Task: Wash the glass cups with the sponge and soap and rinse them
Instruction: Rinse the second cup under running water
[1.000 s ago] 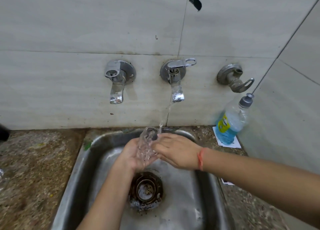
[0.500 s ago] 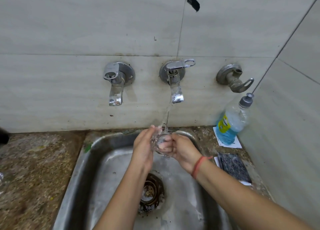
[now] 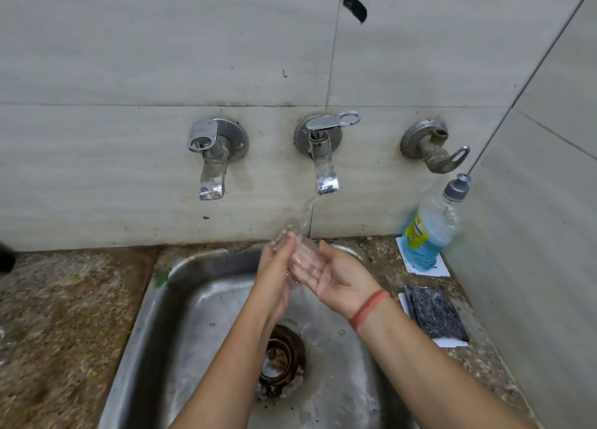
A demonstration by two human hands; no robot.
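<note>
1. The glass cup (image 3: pixel 298 257) is wet and sits only between two flat hands, under the water stream (image 3: pixel 307 215) of the middle tap (image 3: pixel 323 157). I think it can slip out and fall into the steel sink (image 3: pixel 161 299), where it may chip or break.
2. The cause would be the smooth wet glass, perhaps with soap on it, and no finger closed around it (the glass is so clear that its edge is hard to see).
3. The water hits the cup at an angle, so it may splash onto the counter (image 3: pixel 64 315) and the dark sponge (image 3: pixel 433 315).
4. The left hand (image 3: pixel 274 273) stands on its edge, fingers straight and pointing up, pressed flat on the side of the cup. Its thumb is hidden.
5. The right hand (image 3: pixel 336 276) lies palm up with relaxed, open fingers, and the cup rests against them. A red thread (image 3: pixel 368 309) is on this wrist.
6. Both forearms reach in above the drain (image 3: pixel 281 360).
</note>
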